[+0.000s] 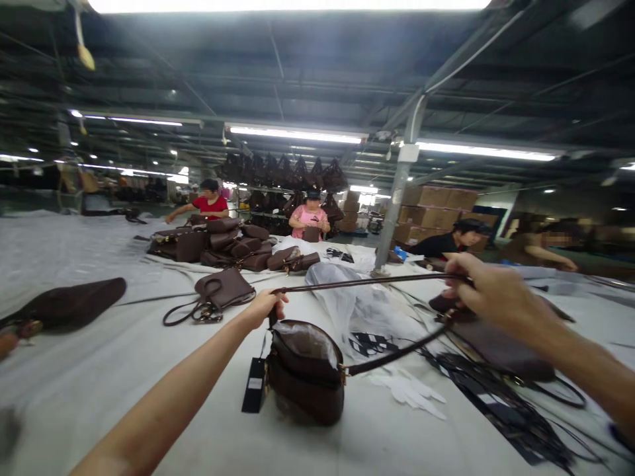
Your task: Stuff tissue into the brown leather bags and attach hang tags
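Observation:
A small dark brown handbag [310, 383] is in front of me, its top open with pale wrapping showing inside. A black hang tag [254, 385] dangles at its left side. My left hand [266, 307] is closed on the bag's strap [367, 281] just above the bag's left end. Farther right, my right hand [479, 284] grips the same strap, which is stretched between both hands and slopes back down to the bag's right-hand ring. Part of the right hand's grip is hidden behind its fingers.
Clear plastic wrap [342, 297] and white paper pieces [411, 393] lie behind the bag. Black straps and tags [501, 403] spread at right. A brown bag [225, 287] and a heap of bags [238, 244] lie farther back. A metal post [395, 205] rises beyond; several people work around.

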`<state>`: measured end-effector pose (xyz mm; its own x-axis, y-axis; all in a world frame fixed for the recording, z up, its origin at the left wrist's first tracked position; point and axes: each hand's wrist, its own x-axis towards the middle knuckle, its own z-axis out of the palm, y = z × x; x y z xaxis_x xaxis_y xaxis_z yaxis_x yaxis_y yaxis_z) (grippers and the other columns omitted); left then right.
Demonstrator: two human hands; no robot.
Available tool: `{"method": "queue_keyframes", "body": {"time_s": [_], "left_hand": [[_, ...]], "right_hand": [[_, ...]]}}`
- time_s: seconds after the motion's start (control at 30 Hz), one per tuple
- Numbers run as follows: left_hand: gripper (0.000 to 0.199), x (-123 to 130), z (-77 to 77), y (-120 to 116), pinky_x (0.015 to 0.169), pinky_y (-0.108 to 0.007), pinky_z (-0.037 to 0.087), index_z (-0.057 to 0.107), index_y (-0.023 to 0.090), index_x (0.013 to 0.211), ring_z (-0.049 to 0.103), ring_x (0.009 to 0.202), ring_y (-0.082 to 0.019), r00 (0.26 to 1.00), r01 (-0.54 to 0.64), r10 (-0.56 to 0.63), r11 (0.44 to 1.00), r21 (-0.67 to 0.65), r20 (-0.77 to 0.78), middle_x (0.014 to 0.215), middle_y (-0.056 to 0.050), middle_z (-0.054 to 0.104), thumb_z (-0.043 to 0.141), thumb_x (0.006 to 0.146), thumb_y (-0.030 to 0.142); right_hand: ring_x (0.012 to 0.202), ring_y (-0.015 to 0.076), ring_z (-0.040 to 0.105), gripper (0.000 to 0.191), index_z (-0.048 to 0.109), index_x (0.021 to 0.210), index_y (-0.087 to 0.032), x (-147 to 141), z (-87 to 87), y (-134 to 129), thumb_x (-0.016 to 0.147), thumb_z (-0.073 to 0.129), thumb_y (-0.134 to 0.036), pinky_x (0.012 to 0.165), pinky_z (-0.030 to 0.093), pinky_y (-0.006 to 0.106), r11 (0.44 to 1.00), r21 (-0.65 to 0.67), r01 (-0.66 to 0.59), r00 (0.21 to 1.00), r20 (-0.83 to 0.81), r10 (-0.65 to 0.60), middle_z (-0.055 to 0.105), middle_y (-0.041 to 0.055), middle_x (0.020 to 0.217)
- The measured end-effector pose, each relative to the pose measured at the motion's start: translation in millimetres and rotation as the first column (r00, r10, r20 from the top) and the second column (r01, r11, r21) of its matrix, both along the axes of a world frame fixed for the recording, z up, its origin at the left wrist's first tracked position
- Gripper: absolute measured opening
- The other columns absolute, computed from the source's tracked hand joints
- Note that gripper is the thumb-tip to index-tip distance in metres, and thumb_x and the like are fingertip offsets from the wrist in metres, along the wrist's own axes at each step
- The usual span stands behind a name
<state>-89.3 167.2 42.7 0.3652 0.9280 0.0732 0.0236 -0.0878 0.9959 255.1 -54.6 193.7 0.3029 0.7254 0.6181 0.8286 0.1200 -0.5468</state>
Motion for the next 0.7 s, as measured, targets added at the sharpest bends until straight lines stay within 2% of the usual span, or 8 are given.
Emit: {"method": "queue_keyframes", "body": {"time_s": [0.03,0.1,0.13,0.2,0.27,0.37,0.47,0.7], "left_hand": [[0.023,-1,-2.6,-2,0.049,-0.026,0.041,0.057,0.015,0.070,0.045,0.038,-0.011,1.000,0.010,-0.010,1.000,-0.005,0.014,0.042,0.006,0.043,0.061,0.072,0.038],[0.022,-4,-7.0,-5,0.047,-0.024,0.039,0.056,0.016,0.070,0.034,0.035,-0.008,0.999,0.006,-0.006,1.000,0.001,0.038,0.040,0.010,0.033,0.062,0.070,0.037],[0.022,-7,-8.5,-5,0.046,-0.024,0.037,0.056,0.015,0.070,0.031,0.035,-0.007,0.999,0.001,-0.002,1.000,0.008,0.048,0.041,0.011,0.032,0.063,0.068,0.037],[0.023,-13,-10.1,-4,0.046,-0.023,0.036,0.057,0.015,0.071,0.031,0.037,-0.006,0.998,-0.010,0.009,1.000,0.011,0.057,0.042,0.011,0.032,0.065,0.064,0.036],[0.025,-17,-9.9,-3,0.047,-0.023,0.037,0.057,0.015,0.073,0.032,0.038,-0.006,0.998,-0.025,0.025,1.000,-0.001,0.062,0.044,0.011,0.033,0.067,0.061,0.035],[0.029,-21,-8.6,-6,0.052,-0.026,0.042,0.057,0.015,0.075,0.034,0.041,-0.007,0.997,-0.033,0.036,0.999,-0.038,0.073,0.046,0.011,0.035,0.069,0.060,0.036],[0.030,-23,-8.0,-9,0.055,-0.027,0.045,0.057,0.014,0.076,0.040,0.044,-0.008,0.995,-0.018,0.025,0.997,-0.076,0.092,0.048,0.010,0.039,0.070,0.060,0.037],[0.028,-20,-10.9,-8,0.048,-0.023,0.035,0.058,0.014,0.075,0.042,0.044,-0.010,0.995,-0.016,0.027,0.994,-0.110,0.100,0.048,0.008,0.041,0.068,0.061,0.036]], "right_hand": [[0.060,0.0217,0.066,0.023,0.055,0.076,-0.025,-4,1.1,3,0.060,0.063,-0.011,0.050,0.051,0.029,0.992,0.063,0.106,0.993,0.039,-0.109,0.064,0.0021,0.063],[0.066,0.0212,0.068,0.027,0.054,0.087,-0.024,-9,3.9,7,0.064,0.058,-0.012,0.057,0.054,0.030,0.987,0.056,0.153,0.987,-0.053,-0.150,0.066,0.0011,0.069],[0.065,0.0206,0.068,0.027,0.053,0.090,-0.024,-11,4.8,10,0.066,0.056,-0.012,0.058,0.055,0.031,0.994,0.015,0.110,0.980,-0.167,-0.106,0.066,0.0004,0.069],[0.063,0.0194,0.069,0.022,0.053,0.091,-0.023,-12,4.5,14,0.070,0.053,-0.015,0.058,0.057,0.032,0.998,-0.049,-0.037,0.915,-0.404,0.014,0.066,-0.0007,0.066],[0.060,0.0183,0.068,0.013,0.053,0.084,-0.022,-12,1.3,18,0.072,0.052,-0.017,0.058,0.058,0.032,0.987,-0.050,-0.151,0.840,-0.533,0.101,0.063,-0.0014,0.063],[0.057,0.0167,0.065,0.001,0.052,0.075,-0.021,-11,-6.3,21,0.074,0.052,-0.022,0.055,0.057,0.029,0.973,-0.041,-0.226,0.814,-0.557,0.165,0.060,-0.0019,0.060],[0.055,0.0153,0.062,0.003,0.051,0.073,-0.021,-6,-13.1,21,0.074,0.053,-0.023,0.052,0.056,0.027,0.972,-0.059,-0.227,0.815,-0.557,0.157,0.058,-0.0021,0.060],[0.055,0.0152,0.062,0.005,0.053,0.075,-0.021,7,-21.5,13,0.071,0.056,-0.023,0.053,0.055,0.026,0.969,-0.139,-0.205,0.832,-0.546,0.098,0.060,-0.0014,0.061]]}}
